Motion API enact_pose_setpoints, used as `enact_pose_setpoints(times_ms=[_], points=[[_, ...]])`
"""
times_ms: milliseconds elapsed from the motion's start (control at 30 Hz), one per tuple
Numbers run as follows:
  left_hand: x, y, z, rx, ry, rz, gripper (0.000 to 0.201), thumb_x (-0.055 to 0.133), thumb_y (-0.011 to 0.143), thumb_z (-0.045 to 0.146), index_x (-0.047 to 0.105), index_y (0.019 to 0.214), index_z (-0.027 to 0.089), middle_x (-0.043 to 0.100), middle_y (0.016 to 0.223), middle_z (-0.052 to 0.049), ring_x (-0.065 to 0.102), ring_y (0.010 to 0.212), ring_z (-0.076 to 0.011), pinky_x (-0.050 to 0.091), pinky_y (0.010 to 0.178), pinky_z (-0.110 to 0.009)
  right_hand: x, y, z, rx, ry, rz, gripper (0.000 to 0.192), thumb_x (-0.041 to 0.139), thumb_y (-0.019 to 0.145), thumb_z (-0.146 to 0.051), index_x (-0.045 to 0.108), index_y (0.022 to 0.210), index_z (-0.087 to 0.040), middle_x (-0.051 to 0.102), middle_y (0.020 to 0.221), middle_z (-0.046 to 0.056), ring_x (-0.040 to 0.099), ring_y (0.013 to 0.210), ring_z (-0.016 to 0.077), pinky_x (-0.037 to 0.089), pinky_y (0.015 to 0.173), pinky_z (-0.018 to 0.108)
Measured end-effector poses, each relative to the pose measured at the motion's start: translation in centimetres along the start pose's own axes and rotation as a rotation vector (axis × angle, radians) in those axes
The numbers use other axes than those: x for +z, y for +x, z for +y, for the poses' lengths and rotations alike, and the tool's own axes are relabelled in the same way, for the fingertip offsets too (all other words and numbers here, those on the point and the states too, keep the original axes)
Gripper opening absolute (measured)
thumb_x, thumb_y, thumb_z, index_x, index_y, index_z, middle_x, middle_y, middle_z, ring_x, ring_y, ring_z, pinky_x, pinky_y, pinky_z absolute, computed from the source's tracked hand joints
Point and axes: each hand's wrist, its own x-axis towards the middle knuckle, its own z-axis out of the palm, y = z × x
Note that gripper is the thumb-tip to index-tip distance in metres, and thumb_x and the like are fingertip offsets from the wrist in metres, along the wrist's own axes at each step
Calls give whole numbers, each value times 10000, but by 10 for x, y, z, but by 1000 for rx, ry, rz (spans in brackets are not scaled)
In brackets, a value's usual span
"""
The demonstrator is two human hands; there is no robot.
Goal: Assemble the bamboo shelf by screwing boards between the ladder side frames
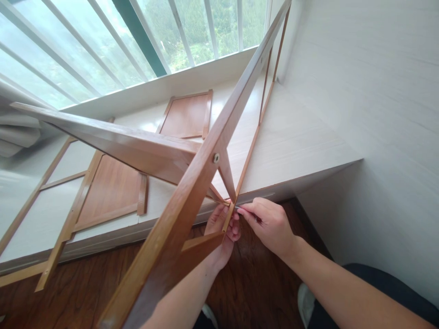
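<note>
A wooden furniture frame [164, 219] stands tilted in front of me, its bars crossing near the middle of the head view. My left hand [222, 226] is closed around the slim lower bar [229, 214] at a joint, its fingers partly hidden behind the wood. My right hand [269, 224] pinches a thin metal tool, seemingly a hex key [238, 208], with its tip against that joint from the right. Most of the tool is covered by my fingers. A round metal bolt head [216, 158] shows on the thick front bar above the hands.
Behind the frame runs a pale window ledge [295, 151]. On it lie a wooden panel [187, 115], another panel [109, 189] and a ladder-like wooden frame [63, 183]. A barred window [192, 32] is at the back, a white wall [384, 91] at right, dark wooden floor [247, 278] below.
</note>
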Motion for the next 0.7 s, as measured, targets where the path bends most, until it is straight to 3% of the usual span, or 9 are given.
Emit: enact_pose_setpoints(times_ms=[233,467,600,700], points=[[2,0,2,-1,25,14,462,936,658,443,672,933,181,651,680,39,502,466,-57,324,414,-167,-1,0,-6,124,46,-26,224,596,1018,-247,722,848,-172,672,729,20,609,688,134,450,692,267],[3,-1,2,13,19,18,423,936,655,427,630,796,171,643,682,42,494,464,-46,327,420,-167,-2,3,-11,317,220,-70,267,603,1007,-308,743,814,-186,704,746,15,616,695,130,439,687,259],[3,-2,3,6,33,27,429,939,648,431,650,837,176,636,678,46,495,465,-47,323,415,-164,-5,10,-15,577,390,-111,322,662,948,-392,743,725,-176,694,667,12,551,595,117,405,585,245],[4,-3,3,1,45,28,425,940,651,417,672,884,181,637,678,46,489,464,-44,319,411,-160,-5,14,-17,786,577,-139,379,736,861,-489,721,672,-161,605,538,-8,449,493,96,330,490,236]])
